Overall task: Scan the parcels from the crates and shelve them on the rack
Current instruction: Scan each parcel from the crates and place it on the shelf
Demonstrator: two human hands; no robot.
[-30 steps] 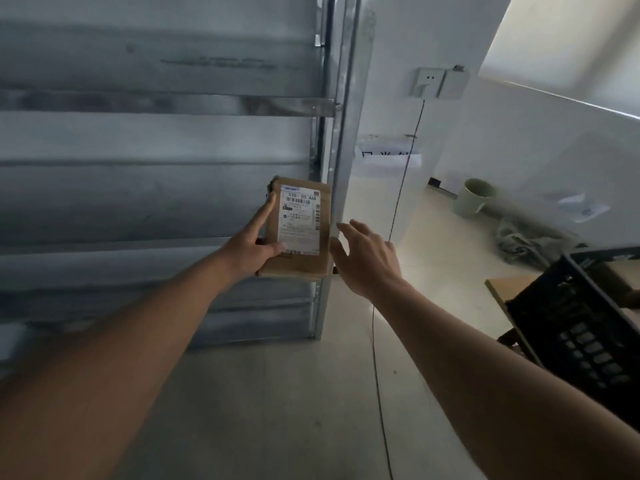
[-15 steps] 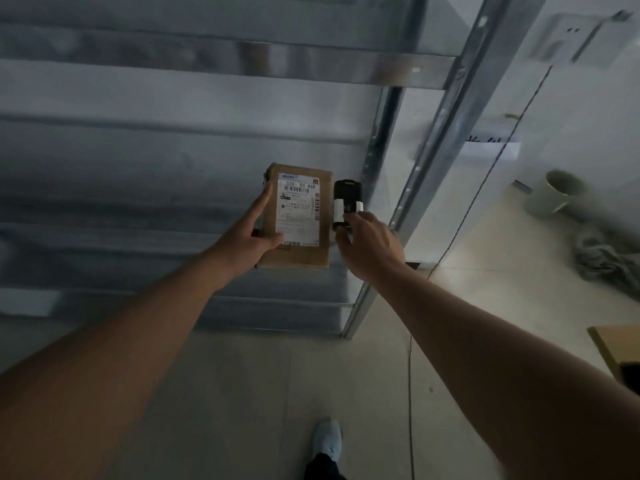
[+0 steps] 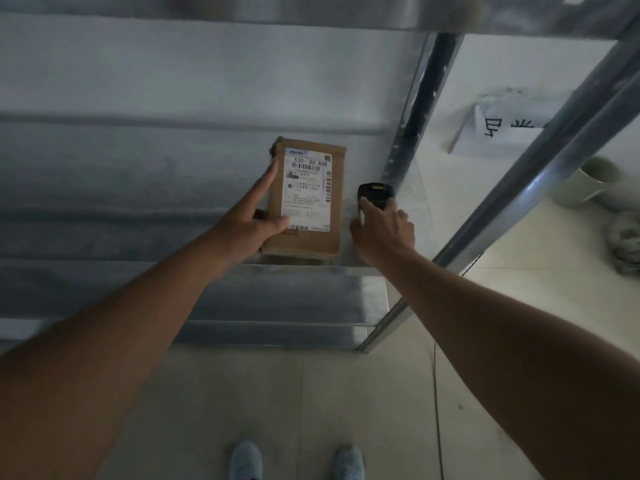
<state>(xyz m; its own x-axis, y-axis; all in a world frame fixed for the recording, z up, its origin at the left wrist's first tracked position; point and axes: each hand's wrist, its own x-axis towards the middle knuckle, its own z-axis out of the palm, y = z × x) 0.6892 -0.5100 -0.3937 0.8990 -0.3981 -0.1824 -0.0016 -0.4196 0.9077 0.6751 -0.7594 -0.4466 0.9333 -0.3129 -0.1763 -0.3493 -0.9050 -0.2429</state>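
Observation:
A flat brown cardboard parcel (image 3: 311,202) with a white shipping label stands against my left hand (image 3: 251,221) over a shelf of the metal rack (image 3: 138,188). My left thumb lies across its lower front and my index finger runs up its left edge. Just to its right, my right hand (image 3: 382,228) grips a black handheld scanner (image 3: 375,195), whose head pokes up above my fingers. Both hands are over the right end of the shelf.
The rack's slanted metal posts (image 3: 519,199) rise at the right. Beyond them are a white paper sign (image 3: 502,129), a pale green bucket (image 3: 585,181) and a bundle of cloth (image 3: 627,244) on the tiled floor. A thin cable (image 3: 437,410) runs down the floor. My shoes (image 3: 246,459) show below.
I have moved closer to the rack and my view has tilted down. My right hand, empty a second ago, now holds the scanner beside the parcel. The parcel has come down over the shelf.

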